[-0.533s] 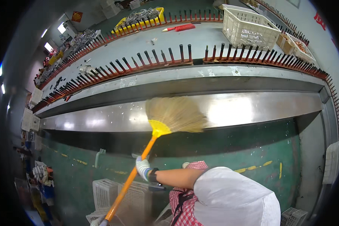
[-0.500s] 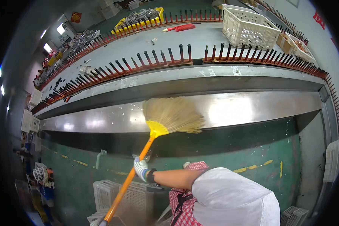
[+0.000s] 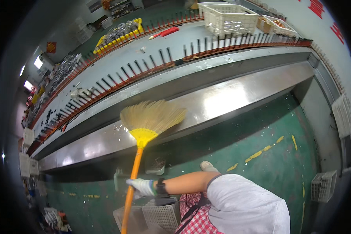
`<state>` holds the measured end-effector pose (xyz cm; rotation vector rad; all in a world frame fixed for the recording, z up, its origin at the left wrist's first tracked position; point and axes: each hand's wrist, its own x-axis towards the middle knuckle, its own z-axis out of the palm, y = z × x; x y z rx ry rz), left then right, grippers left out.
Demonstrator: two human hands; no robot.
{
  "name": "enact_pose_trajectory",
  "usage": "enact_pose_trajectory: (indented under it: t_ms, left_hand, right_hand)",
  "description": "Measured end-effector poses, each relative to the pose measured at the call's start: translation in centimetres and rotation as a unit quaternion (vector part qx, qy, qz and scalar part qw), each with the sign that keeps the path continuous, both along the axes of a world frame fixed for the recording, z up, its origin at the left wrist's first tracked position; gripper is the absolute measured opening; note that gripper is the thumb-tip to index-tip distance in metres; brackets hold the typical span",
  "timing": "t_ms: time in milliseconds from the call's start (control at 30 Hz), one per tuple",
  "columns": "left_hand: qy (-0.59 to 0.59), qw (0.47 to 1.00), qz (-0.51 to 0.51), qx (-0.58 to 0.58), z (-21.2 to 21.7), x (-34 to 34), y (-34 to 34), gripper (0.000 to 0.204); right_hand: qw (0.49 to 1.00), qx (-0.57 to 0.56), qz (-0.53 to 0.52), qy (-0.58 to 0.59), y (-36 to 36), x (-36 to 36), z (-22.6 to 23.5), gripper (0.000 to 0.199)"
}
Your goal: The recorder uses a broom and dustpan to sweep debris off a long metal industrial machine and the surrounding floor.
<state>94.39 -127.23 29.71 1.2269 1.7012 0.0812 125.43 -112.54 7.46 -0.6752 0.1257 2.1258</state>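
My right hand (image 3: 142,188), in a white knitted glove, is closed round the orange handle of a broom (image 3: 134,167). The handle rises from the lower edge to a yellow collar, where a wide fan of tan bristles (image 3: 154,117) spreads over the shiny metal ledge (image 3: 226,97). Whether the bristle tips press on the ledge I cannot tell. Small pale bits (image 3: 119,127) lie on the metal just left of the bristles. My left hand is out of the picture, and the handle's lower end is cut off.
Beyond the ledge runs a workbench (image 3: 117,58) edged with racks of upright dark-tipped rods (image 3: 124,74). On it are a red brush (image 3: 165,32) and a white crate (image 3: 230,19). Plastic crates (image 3: 162,214) stand by my body; a small tub (image 3: 156,165) sits on the green floor.
The view has turned, so the bench and ledge now slant up to the right. The broom head sits farther left in view. My left glove, at the handle's lower end before, has left the picture.
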Motion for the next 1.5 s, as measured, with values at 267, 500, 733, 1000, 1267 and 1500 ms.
enact_pose_trajectory:
  t_ms: [267,500,733,1000,1267,1500]
  left_hand:
    - [-0.067,0.860,-0.490,0.128,-15.1,6.5,10.3,0.022]
    - [-0.281,0.856,-0.340,-0.269,-18.8,29.9,11.2,0.040]
    - [-0.218,0.919,-0.259,-0.200,-14.7,16.0,12.3,0.036]
    - [-0.058,0.986,-0.152,-0.034,-8.9,-2.2,9.0,0.029]
    - [-0.050,0.995,-0.080,-0.027,-6.1,-14.3,6.7,0.028]
    - [-0.086,0.973,-0.184,-0.112,-11.9,-13.6,10.4,0.044]
  right_hand:
    - [0.938,-0.126,-0.290,-0.139,-13.5,18.3,-2.6,0.032]
    - [0.679,-0.202,-0.544,-0.451,-19.4,34.6,-11.9,0.034]
    - [0.779,-0.127,-0.362,-0.495,-5.6,20.7,-10.8,0.037]
    - [0.881,-0.118,-0.271,-0.368,4.3,-4.6,-12.1,0.041]
    - [0.987,-0.092,-0.075,-0.105,6.9,-15.0,-8.3,0.038]
    - [0.995,-0.035,-0.091,0.002,-2.0,0.4,-2.7,0.044]
